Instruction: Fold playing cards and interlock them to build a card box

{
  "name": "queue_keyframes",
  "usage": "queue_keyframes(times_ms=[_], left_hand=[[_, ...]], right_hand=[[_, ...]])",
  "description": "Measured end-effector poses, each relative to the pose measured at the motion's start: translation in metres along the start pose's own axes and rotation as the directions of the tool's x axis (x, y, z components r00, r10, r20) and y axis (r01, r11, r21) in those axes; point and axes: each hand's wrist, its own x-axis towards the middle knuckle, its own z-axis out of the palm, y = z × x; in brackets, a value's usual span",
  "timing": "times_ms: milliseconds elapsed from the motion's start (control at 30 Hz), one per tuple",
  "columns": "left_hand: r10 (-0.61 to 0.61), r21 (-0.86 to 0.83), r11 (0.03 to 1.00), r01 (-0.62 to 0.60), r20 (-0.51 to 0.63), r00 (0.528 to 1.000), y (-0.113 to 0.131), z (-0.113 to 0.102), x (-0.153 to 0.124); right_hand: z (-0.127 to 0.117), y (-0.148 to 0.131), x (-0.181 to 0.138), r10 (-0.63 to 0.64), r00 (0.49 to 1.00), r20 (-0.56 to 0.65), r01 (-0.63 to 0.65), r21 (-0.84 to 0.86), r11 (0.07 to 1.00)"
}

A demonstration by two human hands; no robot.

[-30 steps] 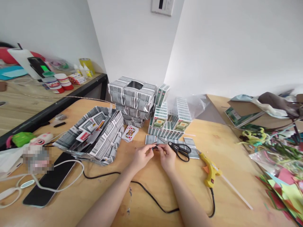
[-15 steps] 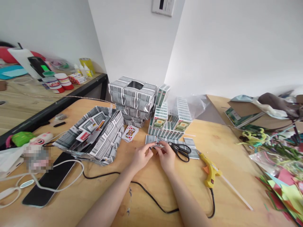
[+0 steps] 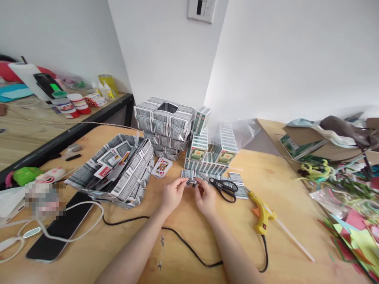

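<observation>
Between my left hand [image 3: 173,194] and my right hand [image 3: 206,200] is a small folded playing card [image 3: 191,182] with a grey patterned back. The fingertips of both hands pinch it from either side, just above the table. Black-handled scissors [image 3: 226,190] lie right of my right hand, across grey-patterned cards [image 3: 187,173] laid flat. Another patterned card [image 3: 241,185] lies past the handles. Left of my hands rests a small pile of face-up playing cards [image 3: 161,167], a king on top.
A basket of folded cards [image 3: 137,173] holds loose cards at left. Behind stand a patterned card box [image 3: 166,118] and stacked card decks [image 3: 226,142]. A yellow glue gun [image 3: 263,217] lies at right, its black cord [image 3: 189,244] crossing under my forearms. A phone [image 3: 59,228] lies front left.
My hands have turned the folded card and moved slightly apart, so more of it shows between the fingertips. The whole view has shifted a little; other things stay put.
</observation>
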Motion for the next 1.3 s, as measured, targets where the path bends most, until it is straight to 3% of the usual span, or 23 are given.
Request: queue_keyframes(times_ms=[233,533,667,833,933,1067,1300], left_hand=[[0.116,0.084,0.990,-0.113,-0.036,0.993,0.004,0.001,-0.001],[0.094,0.107,0.990,-0.091,-0.025,0.995,0.006,0.002,-0.001],[0.090,0.105,0.991,-0.088,-0.009,0.996,0.008,0.000,0.000],[0.062,0.089,0.994,-0.060,-0.024,0.998,0.006,-0.002,0.001],[0.053,0.072,0.996,-0.052,-0.013,0.998,0.003,-0.001,0.001],[0.038,0.033,0.999,-0.038,-0.005,0.999,0.001,0.003,0.000],[0.038,0.056,0.998,-0.036,-0.041,0.998,-0.002,0.010,-0.003]], right_hand=[[-0.003,-0.005,0.002,-0.032,0.999,-0.031,0.032,0.002,0.999],[0.000,-0.001,-0.001,-0.111,0.992,-0.067,0.101,-0.129,0.986],[-0.001,-0.001,-0.001,-0.071,0.994,-0.078,0.064,-0.096,0.993],[-0.003,-0.002,0.003,-0.037,0.999,0.020,0.035,0.101,0.994],[0.000,0.001,0.004,0.041,0.999,0.013,-0.043,0.176,0.983],[0.003,0.004,0.004,0.118,0.990,-0.071,-0.107,0.141,0.984],[0.000,0.001,0.003,0.118,0.984,-0.131,-0.106,0.095,0.990]])
